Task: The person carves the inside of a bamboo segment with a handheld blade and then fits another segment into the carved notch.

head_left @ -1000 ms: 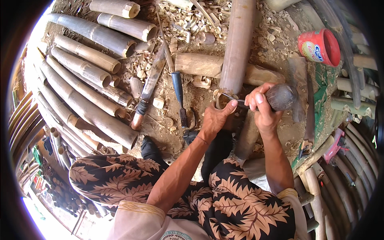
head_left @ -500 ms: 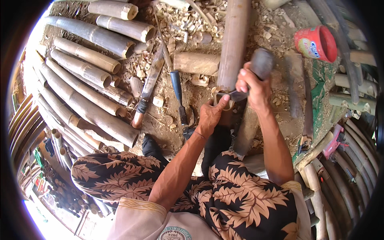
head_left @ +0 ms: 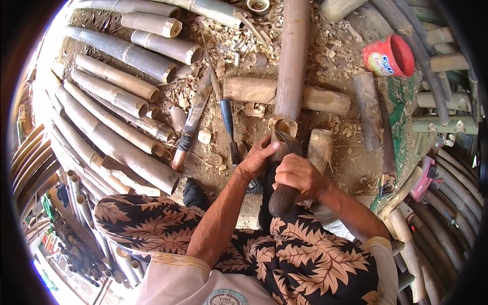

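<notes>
My right hand (head_left: pixel 300 176) is closed around the thick, dark wooden handle of a knife (head_left: pixel 282 201). Its handle points back toward my lap, and its broad dark blade reaches the open near end of a brown bamboo pole (head_left: pixel 292 66). My left hand (head_left: pixel 258 156) is beside that end, thumb pressed against the blade's left side; its other fingers are curled and partly hidden. The pole rests across a short wooden block (head_left: pixel 249 90). Left of my hands, a chisel with a blue handle (head_left: pixel 226 116) and a long-handled blade with a dark wrap (head_left: pixel 193 119) lie on the ground.
Cut bamboo poles (head_left: pixel 114 129) lie in a row at the left. Wood chips (head_left: pixel 239 43) cover the ground ahead. A red bucket (head_left: pixel 389 56) lies tipped at the far right, near a saw (head_left: pixel 388 147). A short log (head_left: pixel 321 147) stands close by my right hand.
My right hand has swung the knife handle down and back toward my lap. My left hand has shifted slightly left and down, its thumb now along the blade. The view has shifted slightly.
</notes>
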Action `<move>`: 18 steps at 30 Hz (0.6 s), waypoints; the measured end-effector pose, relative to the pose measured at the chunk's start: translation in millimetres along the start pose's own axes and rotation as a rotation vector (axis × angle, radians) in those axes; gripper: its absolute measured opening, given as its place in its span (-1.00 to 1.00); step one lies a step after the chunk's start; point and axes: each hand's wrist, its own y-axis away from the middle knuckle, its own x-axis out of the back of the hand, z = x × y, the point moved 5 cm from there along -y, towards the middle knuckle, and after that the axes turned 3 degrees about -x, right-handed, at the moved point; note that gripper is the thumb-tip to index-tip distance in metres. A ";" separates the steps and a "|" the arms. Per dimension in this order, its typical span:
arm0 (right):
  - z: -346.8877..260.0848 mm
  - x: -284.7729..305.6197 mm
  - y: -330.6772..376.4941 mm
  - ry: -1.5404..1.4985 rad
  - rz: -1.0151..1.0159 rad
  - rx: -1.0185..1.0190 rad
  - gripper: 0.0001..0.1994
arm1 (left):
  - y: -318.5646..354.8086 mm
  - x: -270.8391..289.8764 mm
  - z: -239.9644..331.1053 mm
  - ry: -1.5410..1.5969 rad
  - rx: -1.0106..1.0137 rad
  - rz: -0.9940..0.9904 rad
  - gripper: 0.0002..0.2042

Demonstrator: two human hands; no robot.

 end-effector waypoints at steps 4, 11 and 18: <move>-0.8 -16.4 4.5 0.015 -0.138 0.059 -0.81 | 1.0 5.2 -2.6 -0.119 0.023 0.038 -0.28; 13.0 -30.1 24.2 0.245 -0.237 0.180 -0.87 | -1.0 1.2 -0.8 -0.201 -0.032 0.141 -0.37; 21.9 -32.7 26.8 0.327 -0.204 0.209 -0.92 | 2.8 -6.1 8.1 -0.538 -0.090 0.315 -0.42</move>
